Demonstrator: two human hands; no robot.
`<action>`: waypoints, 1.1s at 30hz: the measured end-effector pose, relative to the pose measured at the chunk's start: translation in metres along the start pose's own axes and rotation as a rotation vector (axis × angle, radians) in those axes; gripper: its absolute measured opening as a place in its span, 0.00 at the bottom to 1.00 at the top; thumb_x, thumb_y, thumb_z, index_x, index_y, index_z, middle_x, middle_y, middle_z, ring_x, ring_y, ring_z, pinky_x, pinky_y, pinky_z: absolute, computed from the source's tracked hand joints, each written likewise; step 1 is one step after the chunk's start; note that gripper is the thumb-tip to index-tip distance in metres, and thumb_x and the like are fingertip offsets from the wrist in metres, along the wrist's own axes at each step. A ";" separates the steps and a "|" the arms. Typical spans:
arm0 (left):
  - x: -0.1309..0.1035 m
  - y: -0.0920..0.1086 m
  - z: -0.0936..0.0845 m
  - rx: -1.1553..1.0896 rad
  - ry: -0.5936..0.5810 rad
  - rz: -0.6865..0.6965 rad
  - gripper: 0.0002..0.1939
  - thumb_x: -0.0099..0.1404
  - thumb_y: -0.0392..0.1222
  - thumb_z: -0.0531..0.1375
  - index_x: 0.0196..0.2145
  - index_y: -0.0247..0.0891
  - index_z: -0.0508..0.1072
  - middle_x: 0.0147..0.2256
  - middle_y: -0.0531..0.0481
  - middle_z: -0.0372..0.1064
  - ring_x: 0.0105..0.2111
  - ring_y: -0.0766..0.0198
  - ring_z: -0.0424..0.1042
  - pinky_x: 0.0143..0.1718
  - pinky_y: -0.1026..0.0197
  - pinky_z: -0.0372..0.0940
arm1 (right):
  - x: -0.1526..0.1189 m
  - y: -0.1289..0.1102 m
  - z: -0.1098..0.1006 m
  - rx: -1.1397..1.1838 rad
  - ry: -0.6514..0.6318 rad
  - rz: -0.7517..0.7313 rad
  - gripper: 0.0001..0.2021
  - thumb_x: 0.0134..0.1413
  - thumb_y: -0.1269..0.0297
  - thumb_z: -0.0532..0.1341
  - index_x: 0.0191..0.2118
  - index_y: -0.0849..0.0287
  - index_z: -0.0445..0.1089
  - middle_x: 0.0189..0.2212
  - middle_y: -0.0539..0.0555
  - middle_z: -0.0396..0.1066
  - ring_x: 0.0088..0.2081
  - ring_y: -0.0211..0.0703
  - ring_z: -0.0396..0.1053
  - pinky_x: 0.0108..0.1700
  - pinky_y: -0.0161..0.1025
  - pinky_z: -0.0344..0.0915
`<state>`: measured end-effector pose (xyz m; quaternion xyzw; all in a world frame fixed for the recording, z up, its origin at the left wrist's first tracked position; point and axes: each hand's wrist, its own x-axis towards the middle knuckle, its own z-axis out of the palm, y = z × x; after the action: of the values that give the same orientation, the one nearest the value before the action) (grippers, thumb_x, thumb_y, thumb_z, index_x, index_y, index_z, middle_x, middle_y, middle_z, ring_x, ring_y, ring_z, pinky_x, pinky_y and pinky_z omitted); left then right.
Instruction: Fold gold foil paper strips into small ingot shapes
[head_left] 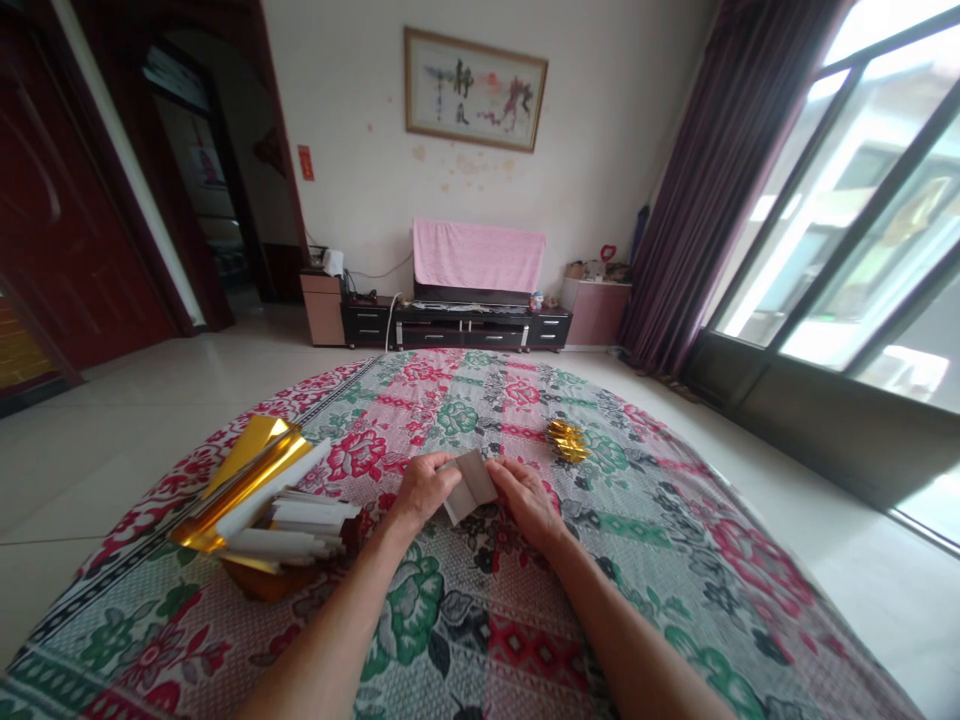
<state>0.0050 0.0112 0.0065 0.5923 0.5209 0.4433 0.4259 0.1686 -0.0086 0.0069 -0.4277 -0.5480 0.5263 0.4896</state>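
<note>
A small sheet of paper (471,484), greyish white on the side facing me and creased across, is held up between my hands in the middle of the head view. My left hand (424,492) pinches its left edge, thumb on top. At its right edge, the fingers of my right hand (520,497) are closed on the same sheet. The underside of the paper is hidden. Beyond my right hand lies a small cluster of folded gold paper pieces (568,440). To the left of my left hand is a pile of gold foil paper sheets (259,460) with white backs.
A flowered cloth (420,600) in red, green and grey covers the broad surface under my hands. Stacked white-backed sheets (311,515) lie at the pile's right side. Farther off stand a low black cabinet (461,330) and a pink towel (480,255) draped above it.
</note>
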 end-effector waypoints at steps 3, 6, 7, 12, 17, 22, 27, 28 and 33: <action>0.000 0.003 -0.001 0.095 0.003 0.032 0.15 0.49 0.39 0.56 0.34 0.35 0.77 0.21 0.53 0.69 0.21 0.66 0.65 0.20 0.67 0.57 | 0.000 0.000 0.000 0.006 -0.010 -0.019 0.16 0.47 0.49 0.59 0.30 0.58 0.67 0.20 0.45 0.61 0.21 0.32 0.54 0.23 0.31 0.49; -0.001 0.006 -0.001 0.154 0.001 0.047 0.15 0.48 0.39 0.56 0.34 0.35 0.77 0.23 0.51 0.71 0.23 0.65 0.66 0.22 0.67 0.58 | 0.001 0.000 0.001 0.003 -0.032 -0.035 0.16 0.46 0.49 0.60 0.28 0.60 0.67 0.19 0.45 0.60 0.21 0.31 0.52 0.23 0.31 0.48; -0.001 0.007 -0.001 0.163 0.003 0.048 0.15 0.48 0.39 0.56 0.33 0.35 0.77 0.23 0.51 0.71 0.23 0.65 0.66 0.23 0.67 0.58 | 0.001 -0.001 0.002 -0.006 -0.030 -0.037 0.16 0.46 0.49 0.59 0.27 0.60 0.67 0.18 0.45 0.59 0.20 0.31 0.52 0.22 0.31 0.47; -0.002 0.005 -0.001 0.135 -0.001 0.066 0.14 0.51 0.44 0.56 0.31 0.36 0.77 0.21 0.52 0.70 0.22 0.66 0.65 0.22 0.67 0.57 | 0.000 -0.003 0.004 -0.050 0.005 -0.036 0.17 0.45 0.49 0.60 0.24 0.60 0.66 0.16 0.45 0.57 0.19 0.31 0.50 0.22 0.32 0.45; -0.002 0.004 0.000 0.125 -0.011 0.064 0.13 0.51 0.47 0.56 0.26 0.35 0.75 0.18 0.54 0.66 0.20 0.67 0.63 0.20 0.67 0.54 | 0.000 -0.003 0.003 -0.059 0.026 -0.023 0.17 0.45 0.48 0.59 0.24 0.59 0.66 0.16 0.45 0.57 0.19 0.32 0.50 0.22 0.32 0.46; -0.001 0.005 0.000 0.141 -0.009 0.066 0.12 0.50 0.46 0.56 0.24 0.36 0.74 0.17 0.55 0.64 0.21 0.67 0.62 0.20 0.68 0.52 | 0.000 -0.003 0.001 -0.085 0.023 -0.025 0.16 0.48 0.49 0.57 0.25 0.59 0.67 0.17 0.46 0.59 0.20 0.33 0.52 0.22 0.32 0.48; -0.002 0.005 0.001 0.122 -0.004 0.055 0.12 0.50 0.46 0.56 0.23 0.35 0.74 0.16 0.55 0.63 0.20 0.67 0.61 0.20 0.67 0.52 | -0.001 -0.004 0.002 -0.101 0.004 -0.032 0.16 0.47 0.50 0.58 0.25 0.59 0.67 0.17 0.45 0.59 0.20 0.33 0.52 0.23 0.32 0.48; -0.003 0.005 0.001 0.121 -0.002 0.059 0.13 0.50 0.47 0.56 0.22 0.35 0.74 0.16 0.54 0.63 0.20 0.67 0.61 0.19 0.67 0.51 | -0.001 -0.004 0.002 -0.098 0.003 -0.037 0.15 0.47 0.50 0.59 0.25 0.59 0.67 0.18 0.45 0.60 0.21 0.33 0.53 0.23 0.32 0.49; -0.003 0.007 0.001 0.134 0.001 0.087 0.14 0.51 0.49 0.56 0.23 0.35 0.74 0.17 0.54 0.64 0.21 0.67 0.61 0.20 0.67 0.51 | -0.001 -0.004 0.003 -0.075 -0.050 -0.051 0.15 0.47 0.51 0.60 0.27 0.59 0.68 0.19 0.46 0.61 0.21 0.32 0.54 0.23 0.31 0.51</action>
<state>0.0075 0.0073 0.0126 0.6413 0.5235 0.4257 0.3653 0.1661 -0.0105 0.0113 -0.4185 -0.5903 0.5033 0.4723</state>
